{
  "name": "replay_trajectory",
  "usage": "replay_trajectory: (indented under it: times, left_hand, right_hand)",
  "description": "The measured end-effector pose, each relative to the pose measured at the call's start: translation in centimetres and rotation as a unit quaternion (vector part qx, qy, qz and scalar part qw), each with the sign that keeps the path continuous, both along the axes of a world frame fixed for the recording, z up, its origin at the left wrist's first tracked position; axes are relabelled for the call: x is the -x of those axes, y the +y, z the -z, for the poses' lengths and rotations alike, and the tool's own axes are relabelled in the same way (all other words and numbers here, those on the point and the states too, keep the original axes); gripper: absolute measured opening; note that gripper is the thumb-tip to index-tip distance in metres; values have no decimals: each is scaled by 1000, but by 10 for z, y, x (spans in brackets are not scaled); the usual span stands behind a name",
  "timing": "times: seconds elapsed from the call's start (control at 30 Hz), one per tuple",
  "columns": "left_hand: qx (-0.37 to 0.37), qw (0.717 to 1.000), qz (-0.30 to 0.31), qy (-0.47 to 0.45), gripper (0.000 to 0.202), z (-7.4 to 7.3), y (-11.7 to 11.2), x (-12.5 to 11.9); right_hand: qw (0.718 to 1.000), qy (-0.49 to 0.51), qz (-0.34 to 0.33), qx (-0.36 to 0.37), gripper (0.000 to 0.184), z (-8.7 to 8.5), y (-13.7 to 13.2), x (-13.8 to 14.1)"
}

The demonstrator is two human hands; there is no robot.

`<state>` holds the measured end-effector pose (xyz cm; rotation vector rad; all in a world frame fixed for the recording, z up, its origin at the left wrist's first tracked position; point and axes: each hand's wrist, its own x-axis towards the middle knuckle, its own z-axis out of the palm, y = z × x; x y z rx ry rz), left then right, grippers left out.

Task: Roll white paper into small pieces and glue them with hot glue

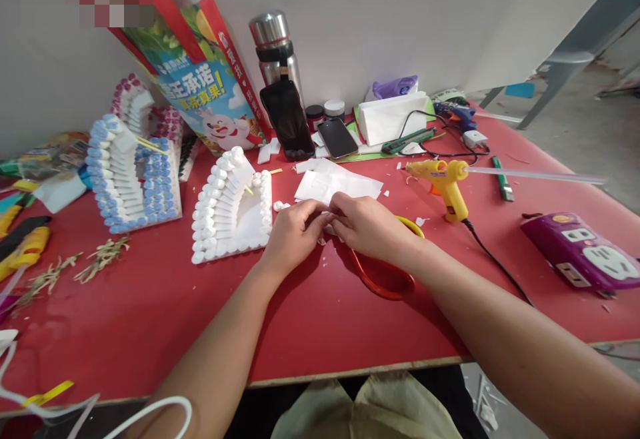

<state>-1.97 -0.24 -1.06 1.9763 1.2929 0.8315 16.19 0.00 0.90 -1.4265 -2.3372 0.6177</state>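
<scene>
My left hand [294,227] and my right hand [369,224] meet over the red table [320,322], fingertips pinched together. Whatever sits between them is small and mostly hidden by the fingers. Under my right hand and wrist lie scissors with red and yellow handles [384,291]. Just beyond the fingers are sheets of white paper [345,180], with small white scraps around. Left of my left hand stands a white fan-shaped model [227,216] edged with rounded white tips. A yellow glue gun [450,192] with a clear glue stick rests to the right of my right hand.
A blue-and-white model [133,179] and a pink one [131,102] stand at left near a printed bag [207,86]. A steel flask [273,32], propped phone [286,119] and flat phone [339,138] are at the back. A purple power strip [583,252] lies right, by the cord.
</scene>
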Motion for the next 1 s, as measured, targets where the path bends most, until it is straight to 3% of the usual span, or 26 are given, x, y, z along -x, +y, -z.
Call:
replay_trajectory:
  times: [0.67, 1.0]
  left_hand:
    - [-15, 1000, 3, 18, 16, -4, -1, -1]
    - [-34, 997, 4, 69, 16, -7, -3, -3]
  right_hand:
    - [1000, -22, -9, -2, 8, -1, -1, 0]
    - [998, -55, -14, -9, 7, 0, -1, 2]
